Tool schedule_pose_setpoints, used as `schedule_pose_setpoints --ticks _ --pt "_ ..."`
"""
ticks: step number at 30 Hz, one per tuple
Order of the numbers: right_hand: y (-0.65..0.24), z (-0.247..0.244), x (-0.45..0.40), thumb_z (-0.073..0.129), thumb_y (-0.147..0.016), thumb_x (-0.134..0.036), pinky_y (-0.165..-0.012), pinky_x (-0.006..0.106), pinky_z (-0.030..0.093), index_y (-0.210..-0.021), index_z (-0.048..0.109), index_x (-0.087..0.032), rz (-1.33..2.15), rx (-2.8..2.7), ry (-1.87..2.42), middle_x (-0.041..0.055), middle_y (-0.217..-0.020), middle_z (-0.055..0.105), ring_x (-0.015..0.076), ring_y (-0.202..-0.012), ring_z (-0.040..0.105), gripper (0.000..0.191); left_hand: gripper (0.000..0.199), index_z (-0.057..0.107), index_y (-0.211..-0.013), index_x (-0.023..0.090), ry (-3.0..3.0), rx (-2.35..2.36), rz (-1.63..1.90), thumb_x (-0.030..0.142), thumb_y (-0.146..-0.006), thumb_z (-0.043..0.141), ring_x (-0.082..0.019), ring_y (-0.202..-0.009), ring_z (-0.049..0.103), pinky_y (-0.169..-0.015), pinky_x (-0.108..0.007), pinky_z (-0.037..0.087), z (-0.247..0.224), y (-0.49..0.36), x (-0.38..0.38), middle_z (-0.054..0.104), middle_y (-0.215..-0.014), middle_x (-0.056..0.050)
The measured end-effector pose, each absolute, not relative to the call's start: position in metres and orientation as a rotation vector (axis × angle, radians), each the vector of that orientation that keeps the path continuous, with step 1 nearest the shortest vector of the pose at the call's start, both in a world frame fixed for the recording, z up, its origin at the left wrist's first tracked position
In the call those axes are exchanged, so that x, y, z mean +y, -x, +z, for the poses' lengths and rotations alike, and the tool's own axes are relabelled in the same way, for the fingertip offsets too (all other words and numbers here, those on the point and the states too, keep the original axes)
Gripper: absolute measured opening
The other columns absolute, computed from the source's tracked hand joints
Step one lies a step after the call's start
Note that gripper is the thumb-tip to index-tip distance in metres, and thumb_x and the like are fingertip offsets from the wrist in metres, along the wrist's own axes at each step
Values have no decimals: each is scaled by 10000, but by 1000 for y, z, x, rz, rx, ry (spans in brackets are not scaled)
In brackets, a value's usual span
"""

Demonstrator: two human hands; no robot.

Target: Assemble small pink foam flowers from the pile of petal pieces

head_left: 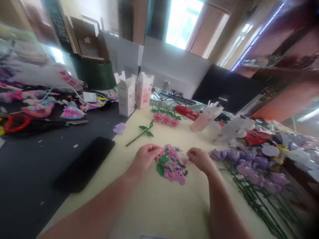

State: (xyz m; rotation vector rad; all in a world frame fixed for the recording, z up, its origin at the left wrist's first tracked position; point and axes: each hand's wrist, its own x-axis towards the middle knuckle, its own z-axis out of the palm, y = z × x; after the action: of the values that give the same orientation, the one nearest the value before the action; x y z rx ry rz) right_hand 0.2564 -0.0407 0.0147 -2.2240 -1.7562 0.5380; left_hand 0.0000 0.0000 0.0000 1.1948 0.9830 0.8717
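Observation:
A loose pile of small pink and green pieces (174,166) lies on the pale tabletop (159,205) between my hands. At the pile's upper left edge my left hand (147,155) is closed in a pinch, with something small and pink at its fingertips, too blurred to name. My right hand (199,159) is just right of the pile, its fingers pressed together; whatever it holds is too small to tell. A green stem with leaves (141,135) lies beyond my left hand. Farther back are pink flowers (165,119) in a row.
Left, a black phone (86,164) and red-handled scissors (17,122) lie on a dark surface. White and pink boxes (127,94) stand behind. Purple flowers (251,162) with long green stems lie at the right, near plastic bags (234,129). A red tool (186,113) lies at the back.

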Motion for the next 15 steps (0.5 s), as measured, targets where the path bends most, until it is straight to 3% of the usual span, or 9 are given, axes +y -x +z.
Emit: schedule_pose_setpoints --ticks 7,15 --pt "-253 15 -41 598 -674 -212 -601 235 392 -650 684 -205 593 -1837 2197 6 -661 686 158 -657 601 90 280 668 -844 152 -1215 952 887 421 -777 631 -139 -677 550 -677 -265 446 -2 2 -1 651 -763 -34" --pt "-248 19 -40 534 -735 -247 -652 242 411 -717 680 -208 501 -1781 2200 8 -744 703 161 -711 612 152 264 680 -836 166 -1228 951 904 420 -782 627 -134 -676 538 -667 -253 436 -2 2 -2 666 -777 -33"
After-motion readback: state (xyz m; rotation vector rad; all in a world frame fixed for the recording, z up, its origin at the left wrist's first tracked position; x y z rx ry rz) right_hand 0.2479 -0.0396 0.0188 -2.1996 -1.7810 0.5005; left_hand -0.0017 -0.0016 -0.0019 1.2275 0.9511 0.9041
